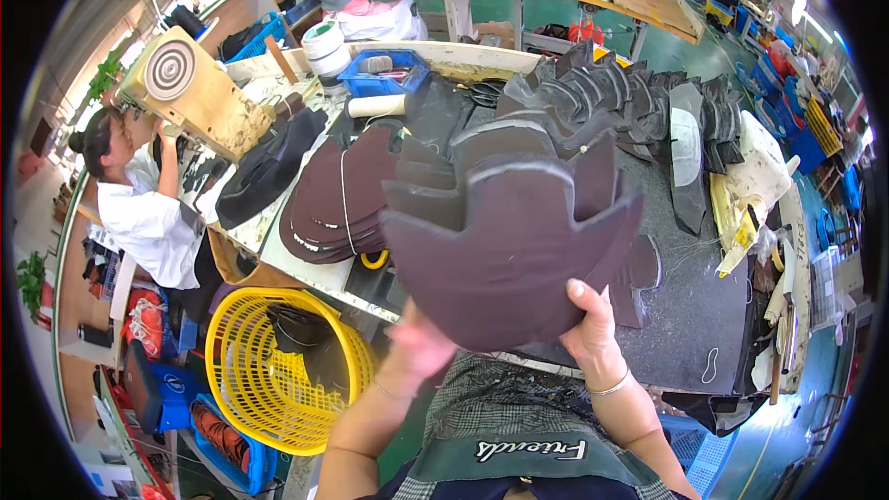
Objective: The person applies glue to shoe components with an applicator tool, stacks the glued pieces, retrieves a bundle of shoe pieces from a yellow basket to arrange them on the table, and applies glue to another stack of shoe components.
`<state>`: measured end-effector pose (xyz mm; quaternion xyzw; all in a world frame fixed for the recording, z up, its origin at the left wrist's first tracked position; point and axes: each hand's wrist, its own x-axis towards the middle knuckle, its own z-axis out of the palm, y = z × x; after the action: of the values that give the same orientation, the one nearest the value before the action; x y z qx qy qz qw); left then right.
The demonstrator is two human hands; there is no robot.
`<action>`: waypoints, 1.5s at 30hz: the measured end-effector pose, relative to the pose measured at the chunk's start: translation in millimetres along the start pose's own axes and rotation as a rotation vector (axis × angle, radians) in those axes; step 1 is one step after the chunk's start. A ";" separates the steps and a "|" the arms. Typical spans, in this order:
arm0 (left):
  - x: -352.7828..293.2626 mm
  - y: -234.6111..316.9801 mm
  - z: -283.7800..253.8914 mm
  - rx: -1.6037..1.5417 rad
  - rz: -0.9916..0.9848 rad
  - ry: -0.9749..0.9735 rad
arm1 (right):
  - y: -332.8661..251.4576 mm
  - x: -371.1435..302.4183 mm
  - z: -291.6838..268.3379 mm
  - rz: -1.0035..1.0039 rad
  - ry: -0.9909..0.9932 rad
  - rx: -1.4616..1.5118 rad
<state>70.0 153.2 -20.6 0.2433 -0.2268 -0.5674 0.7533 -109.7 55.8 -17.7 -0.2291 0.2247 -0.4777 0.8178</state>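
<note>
A stack of dark brown, notched shoe-upper pieces [505, 259] is raised above the table in front of me, its layers fanned at the top. My right hand [591, 322] grips its lower right edge, thumb on the front face and fingers hidden behind. At the lower left edge is my left hand [421, 341], smeared by motion, its fingers not readable. Left of the stack lies a tied bundle of similar brown pieces [324, 194] with pale string around it. Rows of dark curved pieces [593, 88] stand along the table's far side.
A yellow basket [245, 380] with dark pieces inside stands at my lower left. Beyond the table are a blue tray [407, 63] and a white spool [326, 46]. A co-worker [139, 194] sits left at a sewing machine [199, 93]. White-and-yellow material [755, 176] lies at the table's right.
</note>
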 end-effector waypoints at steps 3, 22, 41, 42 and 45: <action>-7.7 -11.4 -27.2 0.192 0.059 0.008 | -1.2 2.4 -6.1 -0.073 -0.201 -0.153; 31.9 2.5 -81.3 0.596 0.188 -0.129 | -8.9 24.7 -13.8 -0.150 -0.143 -0.364; 45.6 -3.8 -45.1 0.371 0.136 0.163 | -56.9 39.6 43.7 -1.208 -0.354 -1.559; 45.0 -4.0 -44.4 0.371 0.135 0.164 | -58.3 39.6 45.5 -1.184 -0.335 -1.579; 44.8 -4.1 -44.0 0.385 0.147 0.178 | -60.2 43.8 45.9 -1.146 -0.409 -1.690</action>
<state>105.5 113.8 -54.5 0.4146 -0.2805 -0.4336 0.7493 -104.2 -1.9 47.7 -0.8761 0.2007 -0.4336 0.0638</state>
